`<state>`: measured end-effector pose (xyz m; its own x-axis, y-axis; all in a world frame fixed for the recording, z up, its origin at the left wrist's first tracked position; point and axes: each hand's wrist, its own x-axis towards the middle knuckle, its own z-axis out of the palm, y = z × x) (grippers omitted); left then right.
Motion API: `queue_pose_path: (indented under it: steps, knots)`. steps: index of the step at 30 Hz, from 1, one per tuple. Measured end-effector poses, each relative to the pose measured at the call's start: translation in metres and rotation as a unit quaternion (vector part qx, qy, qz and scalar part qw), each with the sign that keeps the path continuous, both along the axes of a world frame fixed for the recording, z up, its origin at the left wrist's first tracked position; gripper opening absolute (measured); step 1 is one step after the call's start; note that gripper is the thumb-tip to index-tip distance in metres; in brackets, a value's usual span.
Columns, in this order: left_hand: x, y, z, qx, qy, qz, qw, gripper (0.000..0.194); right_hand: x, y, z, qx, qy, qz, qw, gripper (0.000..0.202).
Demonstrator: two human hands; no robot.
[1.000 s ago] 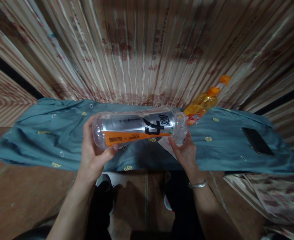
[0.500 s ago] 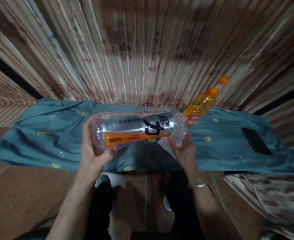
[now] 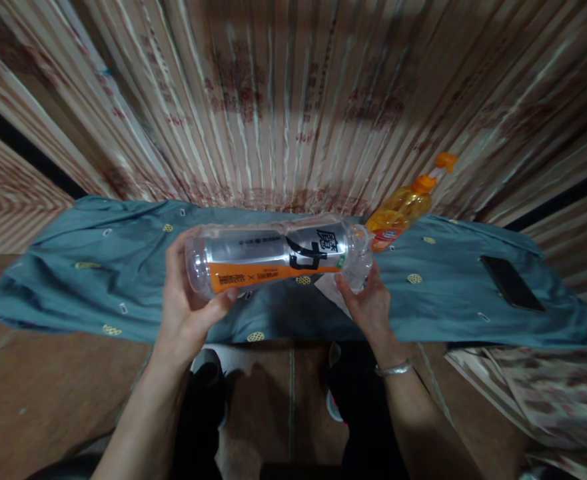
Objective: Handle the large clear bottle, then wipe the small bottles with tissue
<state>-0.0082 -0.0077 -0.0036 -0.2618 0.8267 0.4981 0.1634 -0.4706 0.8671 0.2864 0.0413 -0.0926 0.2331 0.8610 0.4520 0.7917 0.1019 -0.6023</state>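
Note:
A clear plastic bottle with a silver, black and orange label lies sideways in the air between both hands, above a blue-green patterned cloth. My left hand grips its bottom end. My right hand, with a silver bangle on the wrist, holds the neck end; the cap is hidden by the fingers. Under the right hand a pale scrap of paper lies on the cloth. An orange drink bottle with an orange cap lies on the cloth just behind the neck end.
A dark phone lies on the cloth at the right. A striped, printed mat covers the surface behind the cloth. Brown floor tiles and my dark trouser legs and shoes are below.
The clear bottle has turned very slightly in my hands, so less of the orange band's print shows. Both hands stay where they were.

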Motion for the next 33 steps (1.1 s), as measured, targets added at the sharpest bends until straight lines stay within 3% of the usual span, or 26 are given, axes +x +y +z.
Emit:
queue_pose_path:
  steps: [15,24,33]
  knots:
    - [-0.0039,-0.0003,-0.0007,0.001,0.02,-0.005,1.0,0.085,-0.002,-0.0013,0.0041,-0.02,0.003,-0.003,1.0,0.083]
    - [-0.0038,-0.0011,0.0022,-0.007,0.033,-0.009,0.999,0.087,-0.0011,-0.0009,0.0018,0.005,-0.008,-0.003,1.0,0.082]
    - [-0.003,-0.0014,0.0022,-0.009,0.01,-0.014,1.0,0.087,-0.001,-0.0011,0.0045,-0.025,0.009,-0.003,1.0,0.085]
